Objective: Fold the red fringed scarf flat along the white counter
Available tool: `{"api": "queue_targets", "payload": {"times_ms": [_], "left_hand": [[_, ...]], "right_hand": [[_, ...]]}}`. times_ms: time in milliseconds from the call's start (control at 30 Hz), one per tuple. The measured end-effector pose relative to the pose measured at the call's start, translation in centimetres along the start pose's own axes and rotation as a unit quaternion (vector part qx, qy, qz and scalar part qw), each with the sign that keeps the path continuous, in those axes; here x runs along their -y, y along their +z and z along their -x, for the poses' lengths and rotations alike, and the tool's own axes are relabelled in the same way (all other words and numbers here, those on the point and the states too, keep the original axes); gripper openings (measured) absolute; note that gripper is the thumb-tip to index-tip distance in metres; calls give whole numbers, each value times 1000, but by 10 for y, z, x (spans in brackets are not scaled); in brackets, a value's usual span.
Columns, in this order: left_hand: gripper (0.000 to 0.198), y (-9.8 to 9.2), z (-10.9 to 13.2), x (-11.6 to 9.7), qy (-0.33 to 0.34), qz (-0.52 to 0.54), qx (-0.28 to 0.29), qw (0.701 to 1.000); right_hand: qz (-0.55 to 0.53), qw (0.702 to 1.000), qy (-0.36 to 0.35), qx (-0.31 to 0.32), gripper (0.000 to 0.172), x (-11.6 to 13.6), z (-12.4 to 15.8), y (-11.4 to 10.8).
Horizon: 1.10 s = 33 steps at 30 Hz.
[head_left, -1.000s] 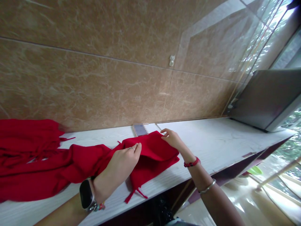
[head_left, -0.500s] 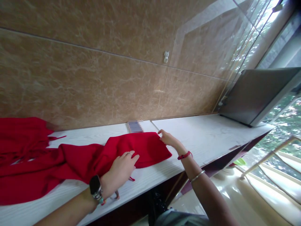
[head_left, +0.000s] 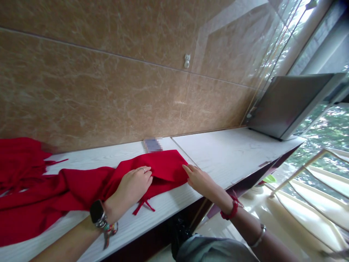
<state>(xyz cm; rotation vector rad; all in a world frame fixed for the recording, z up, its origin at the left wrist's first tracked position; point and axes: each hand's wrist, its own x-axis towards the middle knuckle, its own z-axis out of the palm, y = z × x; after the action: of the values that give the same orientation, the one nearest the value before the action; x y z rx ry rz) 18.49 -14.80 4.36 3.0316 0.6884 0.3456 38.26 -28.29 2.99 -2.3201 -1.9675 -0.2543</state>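
A long red cloth (head_left: 89, 183) with tasselled ends lies along the white counter (head_left: 215, 151), bunched at the left and folded flat at its right end. My left hand (head_left: 136, 182), with a ring and a watch on the wrist, is closed on the cloth's middle fold. At the right end, my right hand (head_left: 199, 180) pinches the near right edge of the cloth. A layer there is lifted slightly, leaving a gap between the hands. Red tassels (head_left: 144, 205) hang out below my left hand.
Behind the cloth, a small blurred packet (head_left: 152, 145) lies against the brown tiled wall (head_left: 114, 94). A grey appliance (head_left: 289, 102) stands at the counter's far right end. The counter's front edge runs close below both hands.
My right hand has moved down along the cloth's right edge towards the counter front. My left hand has shifted slightly left. More tassels show below it, and the view has shifted a little.
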Motion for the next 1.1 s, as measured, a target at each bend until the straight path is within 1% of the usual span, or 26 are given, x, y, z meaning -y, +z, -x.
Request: {"api": "queue_targets", "payload": {"times_ms": [67,200,300,333,367,433,467,500,533,600,667,733,767,833,900,967,1033,1100], "left_hand": [[33,-11,-5,-6,-20,-37,-23,999],[34,-33,-14,-19,-32,-75,-71,994],[31,-36,-17,-27,-31,-100,-96,990],[30,-33,-17,-29,-14,-106,-90,990],[28,-29,-16,-31,11,-110,-68,991],[24,-17,-14,-32,57,-110,11,992],[23,-12,-13,-33,69,-109,53,990],[23,-7,-12,-33,72,-106,86,988],[23,-4,-11,-33,68,-103,106,987],[22,-2,-10,-32,58,-95,114,987],[23,-2,-10,-33,53,-87,103,989],[28,-2,-7,-33,49,-89,92,991],[33,-1,-6,-34,51,-94,89,990],[40,3,-1,-33,59,-108,95,988],[43,7,3,-31,68,-120,113,984],[46,9,7,-29,70,-122,128,982],[47,11,10,-27,70,-118,125,983],[46,11,12,-25,72,-116,105,985]], "right_hand": [[-2,1000,8,-29,43,-2,4,9],[-19,996,63,-58,34,-14,4,19],[-38,990,109,-75,32,-23,2,26],[-42,989,124,-74,30,-25,2,29],[-45,987,137,-69,28,-27,2,32],[-45,986,151,-55,24,-28,2,36],[-44,986,151,-50,24,-28,2,36],[-42,987,148,-49,25,-28,2,36],[-40,988,143,-51,26,-27,2,35],[-37,988,137,-54,25,-26,1,32],[-33,988,140,-48,24,-25,-1,28],[-31,988,143,-43,25,-25,-2,27],[-32,989,139,-45,27,-26,-3,28],[-40,990,120,-56,38,-29,-2,32],[-49,993,93,-62,51,-33,-1,34],[-46,995,61,-60,58,-35,-1,32],[-28,998,1,-53,58,-32,-4,24],[-5,994,-104,-41,51,-26,-11,12]]}}
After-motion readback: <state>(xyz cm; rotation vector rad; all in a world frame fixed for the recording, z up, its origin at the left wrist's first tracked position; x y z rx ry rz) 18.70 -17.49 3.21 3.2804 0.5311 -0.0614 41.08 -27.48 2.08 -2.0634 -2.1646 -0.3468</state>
